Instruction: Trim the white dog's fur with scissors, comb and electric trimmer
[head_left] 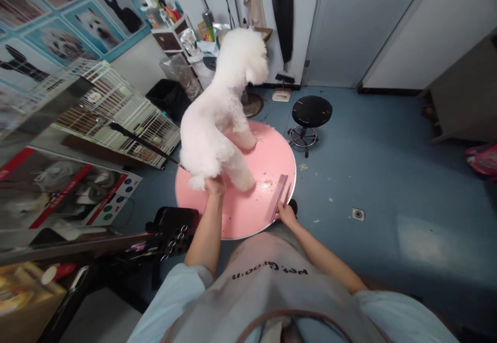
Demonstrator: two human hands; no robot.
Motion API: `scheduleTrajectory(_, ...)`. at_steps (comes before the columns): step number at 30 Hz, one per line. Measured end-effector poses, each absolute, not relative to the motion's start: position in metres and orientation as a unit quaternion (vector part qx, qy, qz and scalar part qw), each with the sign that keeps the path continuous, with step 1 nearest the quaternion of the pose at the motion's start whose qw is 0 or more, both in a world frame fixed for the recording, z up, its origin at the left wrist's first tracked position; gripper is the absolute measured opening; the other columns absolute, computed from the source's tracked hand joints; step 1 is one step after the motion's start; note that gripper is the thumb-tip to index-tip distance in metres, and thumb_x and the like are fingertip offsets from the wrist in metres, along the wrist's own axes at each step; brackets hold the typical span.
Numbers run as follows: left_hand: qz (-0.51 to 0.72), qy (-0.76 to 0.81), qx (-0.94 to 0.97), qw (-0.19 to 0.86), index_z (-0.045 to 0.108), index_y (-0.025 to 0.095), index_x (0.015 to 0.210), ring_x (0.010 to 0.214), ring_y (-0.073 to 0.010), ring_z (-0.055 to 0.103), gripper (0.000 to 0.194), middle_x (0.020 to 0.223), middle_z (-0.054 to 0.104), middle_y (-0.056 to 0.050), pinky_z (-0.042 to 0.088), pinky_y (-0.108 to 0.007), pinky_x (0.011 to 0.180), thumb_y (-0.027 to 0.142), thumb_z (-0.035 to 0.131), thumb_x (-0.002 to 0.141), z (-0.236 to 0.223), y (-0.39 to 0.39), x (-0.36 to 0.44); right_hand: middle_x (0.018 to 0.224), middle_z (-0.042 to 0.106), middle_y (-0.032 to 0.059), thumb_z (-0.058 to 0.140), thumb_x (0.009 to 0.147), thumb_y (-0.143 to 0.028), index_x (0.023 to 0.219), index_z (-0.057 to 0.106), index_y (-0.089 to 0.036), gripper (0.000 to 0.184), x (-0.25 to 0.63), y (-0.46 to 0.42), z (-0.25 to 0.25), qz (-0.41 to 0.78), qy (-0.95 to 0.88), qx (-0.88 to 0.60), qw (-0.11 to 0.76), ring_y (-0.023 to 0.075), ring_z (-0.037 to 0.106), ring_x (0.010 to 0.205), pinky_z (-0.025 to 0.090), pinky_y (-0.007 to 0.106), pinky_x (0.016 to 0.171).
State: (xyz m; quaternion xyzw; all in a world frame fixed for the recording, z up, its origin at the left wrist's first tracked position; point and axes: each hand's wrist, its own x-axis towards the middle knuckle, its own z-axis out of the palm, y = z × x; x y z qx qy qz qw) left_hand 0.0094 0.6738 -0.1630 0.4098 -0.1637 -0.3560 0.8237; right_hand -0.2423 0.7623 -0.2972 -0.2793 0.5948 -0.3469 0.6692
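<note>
A fluffy white dog (205, 125) stands on a round pink grooming table (267, 151), its head turned to the right. My left hand (215, 185) is closed at the dog's rear, beside a tuft of fur; its fingertips are partly hidden in the coat. Near the table's right front edge, my right hand (286, 214) grips one end of a long comb with a purple spine (278, 198). The comb is apart from the dog and slants away from me over the tabletop. Loose bits of fur lie on the pink surface.
A black wheeled stool (311, 111) stands beyond the table on the right. White wire cages (128, 115) line the left, with a dark strap (143, 143) reaching toward the dog's rear. A black bin (166, 97) and a cluttered shelf (171, 37) are behind. A broom (285, 77) leans near the door.
</note>
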Motion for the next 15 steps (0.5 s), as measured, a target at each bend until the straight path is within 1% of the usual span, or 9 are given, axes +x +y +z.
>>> scheduleTrajectory(1,-0.357,-0.163,0.414,0.821,0.064,0.017,0.102,0.099,-0.0179,0.059,0.035,0.108,0.065,-0.008,0.044,-0.029,0.087,0.030,0.037,0.083,-0.161,0.674,0.011,0.046,0.052,0.0006,0.062,0.075,-0.044,0.053,0.048,-0.019,0.036,-0.247,0.756,-0.295,-0.304,0.612,-0.335,0.649,0.0130,0.052,0.049,0.037,0.023,0.052)
scheduleTrajectory(3,-0.366,-0.151,0.422,0.816,0.065,0.018,0.098,0.093,-0.0174,0.060,0.035,0.103,0.065,-0.008,0.045,-0.030,0.083,0.030,0.037,0.081,-0.158,0.675,0.015,0.049,0.055,0.0027,0.056,0.080,-0.045,0.055,0.048,-0.018,0.037,-0.250,0.746,-0.291,-0.181,0.624,-0.456,0.609,0.0144,0.057,0.055,0.039,0.024,0.056)
scheduleTrajectory(5,-0.371,-0.145,0.423,0.814,0.065,0.018,0.098,0.089,-0.0172,0.060,0.036,0.100,0.065,-0.008,0.044,-0.031,0.082,0.029,0.037,0.080,-0.156,0.675,0.018,0.056,0.060,0.0038,0.055,0.081,-0.042,0.064,0.053,-0.017,0.031,-0.240,0.742,-0.286,-0.082,0.598,-0.535,0.591,0.0150,0.059,0.058,0.042,0.024,0.058)
scheduleTrajectory(6,-0.371,-0.145,0.422,0.814,0.065,0.017,0.100,0.089,-0.0172,0.059,0.037,0.100,0.065,-0.008,0.044,-0.031,0.082,0.028,0.036,0.080,-0.156,0.676,0.019,0.061,0.063,0.0040,0.058,0.079,-0.038,0.069,0.055,-0.016,0.024,-0.231,0.743,-0.284,-0.064,0.574,-0.553,0.601,0.0149,0.060,0.060,0.043,0.024,0.059)
scheduleTrajectory(7,-0.369,-0.145,0.422,0.815,0.064,0.017,0.101,0.090,-0.0172,0.059,0.037,0.100,0.065,-0.008,0.044,-0.031,0.082,0.028,0.035,0.080,-0.156,0.676,0.020,0.065,0.065,0.0039,0.062,0.075,-0.033,0.075,0.057,-0.015,0.019,-0.219,0.745,-0.282,-0.062,0.551,-0.565,0.610,0.0146,0.061,0.061,0.043,0.023,0.059)
scheduleTrajectory(8,-0.368,-0.141,0.425,0.815,0.064,0.017,0.102,0.090,-0.0170,0.059,0.038,0.099,0.065,-0.008,0.044,-0.030,0.081,0.027,0.034,0.081,-0.156,0.676,0.021,0.070,0.066,0.0038,0.065,0.070,-0.029,0.078,0.057,-0.015,0.018,-0.207,0.747,-0.280,-0.070,0.533,-0.578,0.614,0.0145,0.061,0.064,0.044,0.023,0.060)
scheduleTrajectory(10,-0.369,-0.132,0.432,0.812,0.063,0.017,0.103,0.088,-0.0166,0.059,0.038,0.098,0.065,-0.008,0.044,-0.029,0.079,0.025,0.033,0.082,-0.156,0.676,0.021,0.078,0.067,0.0045,0.069,0.065,-0.025,0.081,0.058,-0.015,0.022,-0.181,0.753,-0.277,-0.082,0.511,-0.605,0.605,0.0155,0.061,0.071,0.044,0.023,0.064)
scheduleTrajectory(13,-0.375,-0.135,0.431,0.809,0.064,0.017,0.103,0.085,-0.0168,0.058,0.037,0.096,0.065,-0.008,0.043,-0.029,0.079,0.024,0.033,0.083,-0.157,0.677,0.021,0.086,0.066,0.0059,0.068,0.068,-0.031,0.085,0.058,-0.016,0.025,-0.151,0.757,-0.271,-0.097,0.515,-0.639,0.563,0.0179,0.060,0.078,0.043,0.026,0.069)
scheduleTrajectory(15,-0.375,-0.138,0.427,0.811,0.064,0.016,0.102,0.084,-0.0173,0.058,0.037,0.096,0.065,-0.009,0.043,-0.030,0.078,0.024,0.033,0.083,-0.158,0.678,0.022,0.089,0.065,0.0062,0.065,0.069,-0.029,0.089,0.057,-0.016,0.025,-0.139,0.756,-0.267,-0.105,0.516,-0.658,0.538,0.0181,0.060,0.079,0.043,0.027,0.069)
